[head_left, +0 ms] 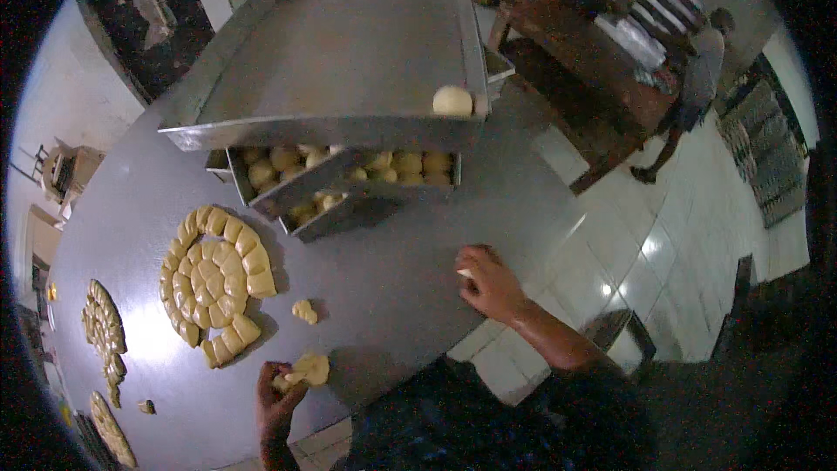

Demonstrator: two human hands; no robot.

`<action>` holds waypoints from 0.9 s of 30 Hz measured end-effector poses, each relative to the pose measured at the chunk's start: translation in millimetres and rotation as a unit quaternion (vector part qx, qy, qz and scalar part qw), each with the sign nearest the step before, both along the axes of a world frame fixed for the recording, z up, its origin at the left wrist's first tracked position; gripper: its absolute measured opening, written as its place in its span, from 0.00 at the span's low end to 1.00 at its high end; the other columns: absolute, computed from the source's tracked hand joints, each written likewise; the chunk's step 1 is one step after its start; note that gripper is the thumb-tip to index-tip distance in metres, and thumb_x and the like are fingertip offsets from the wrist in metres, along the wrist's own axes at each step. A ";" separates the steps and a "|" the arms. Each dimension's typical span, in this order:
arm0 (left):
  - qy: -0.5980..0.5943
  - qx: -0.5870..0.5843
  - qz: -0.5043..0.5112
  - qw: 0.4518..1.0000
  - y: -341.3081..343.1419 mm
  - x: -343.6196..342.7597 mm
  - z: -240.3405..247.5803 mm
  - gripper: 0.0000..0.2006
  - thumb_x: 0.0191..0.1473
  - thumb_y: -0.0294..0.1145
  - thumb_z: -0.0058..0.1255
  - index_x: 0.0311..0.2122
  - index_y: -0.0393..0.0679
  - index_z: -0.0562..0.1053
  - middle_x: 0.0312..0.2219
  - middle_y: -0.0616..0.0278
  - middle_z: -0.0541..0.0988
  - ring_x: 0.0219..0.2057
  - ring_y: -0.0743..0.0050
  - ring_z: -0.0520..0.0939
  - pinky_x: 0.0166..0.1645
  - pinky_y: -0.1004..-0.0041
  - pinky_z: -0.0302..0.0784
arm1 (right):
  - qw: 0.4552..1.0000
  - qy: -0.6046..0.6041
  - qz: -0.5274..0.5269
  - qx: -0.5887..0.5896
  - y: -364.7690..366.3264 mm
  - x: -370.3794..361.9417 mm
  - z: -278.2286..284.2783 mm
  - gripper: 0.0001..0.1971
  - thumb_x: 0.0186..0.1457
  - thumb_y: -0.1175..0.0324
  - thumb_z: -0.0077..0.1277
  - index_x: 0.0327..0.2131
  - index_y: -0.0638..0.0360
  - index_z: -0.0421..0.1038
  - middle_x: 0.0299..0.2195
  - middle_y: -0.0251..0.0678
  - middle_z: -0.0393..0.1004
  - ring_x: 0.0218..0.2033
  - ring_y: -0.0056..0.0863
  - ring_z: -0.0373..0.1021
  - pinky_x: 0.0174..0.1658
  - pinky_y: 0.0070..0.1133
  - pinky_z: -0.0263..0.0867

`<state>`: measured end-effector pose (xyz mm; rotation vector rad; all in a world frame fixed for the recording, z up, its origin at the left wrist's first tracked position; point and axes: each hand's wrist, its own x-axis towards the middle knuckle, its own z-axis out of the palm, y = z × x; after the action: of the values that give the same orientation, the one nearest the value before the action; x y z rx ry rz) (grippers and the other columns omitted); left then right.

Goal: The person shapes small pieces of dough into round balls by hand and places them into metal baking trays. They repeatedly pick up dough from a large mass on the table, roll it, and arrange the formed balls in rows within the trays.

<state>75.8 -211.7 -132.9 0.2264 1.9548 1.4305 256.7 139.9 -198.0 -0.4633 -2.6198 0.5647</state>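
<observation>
A lump of yellow dough (pixel 310 370) is pinched by the left hand (pixel 277 401) at the near edge of the grey metal table (pixel 392 296), its long axis running roughly left to right, presumably so that a portion can be pulled off. The right hand (pixel 490 282) is cupped, fingers pressed together, over a small pale dough piece (pixel 465 273) on the table, probably for rolling. A divided dough round (pixel 215 283) lies left; one dough ball (pixel 452 100) rests on the top tray (pixel 340 61) of a stack.
</observation>
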 end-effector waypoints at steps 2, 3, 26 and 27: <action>0.021 -0.003 0.022 1.000 5.9 5.0 3.5 0.14 0.40 0.26 0.53 0.35 0.41 0.64 0.29 0.66 0.66 0.32 0.80 0.67 0.36 0.79 0.65 | 0.980 -0.123 -0.042 -0.150 39.1 12.4 40.9 0.16 0.43 0.68 0.53 0.39 0.58 0.68 0.38 0.39 0.69 0.43 0.37 0.66 0.47 0.30 0.63; 0.036 -0.004 0.027 0.999 9.0 6.0 6.3 0.15 0.40 0.26 0.53 0.36 0.41 0.65 0.29 0.66 0.66 0.32 0.80 0.67 0.36 0.79 0.65 | 0.968 -0.073 0.002 -0.240 66.8 19.6 57.5 0.16 0.44 0.68 0.53 0.39 0.58 0.68 0.38 0.38 0.69 0.41 0.33 0.67 0.45 0.28 0.64; 0.288 0.162 -0.025 0.944 38.7 20.0 55.2 0.15 0.34 0.22 0.56 0.33 0.40 0.71 0.31 0.58 0.72 0.32 0.67 0.73 0.38 0.74 0.69 | 0.893 0.102 0.417 -0.133 -32.5 -108.8 198.1 0.22 0.50 0.61 0.49 0.49 0.56 0.62 0.43 0.38 0.67 0.47 0.31 0.62 0.50 0.27 0.55; 0.327 0.171 -0.086 0.926 56.0 18.8 63.6 0.14 0.32 0.21 0.56 0.31 0.39 0.71 0.31 0.56 0.73 0.33 0.65 0.74 0.39 0.73 0.69 | 0.892 0.088 0.394 -0.201 -77.1 -95.6 164.4 0.24 0.50 0.61 0.49 0.50 0.57 0.61 0.45 0.38 0.66 0.48 0.33 0.61 0.52 0.27 0.53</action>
<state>94.6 -155.7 -69.3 1.1329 2.0878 1.7091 161.1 62.7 -33.6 0.5673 -2.4245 1.3401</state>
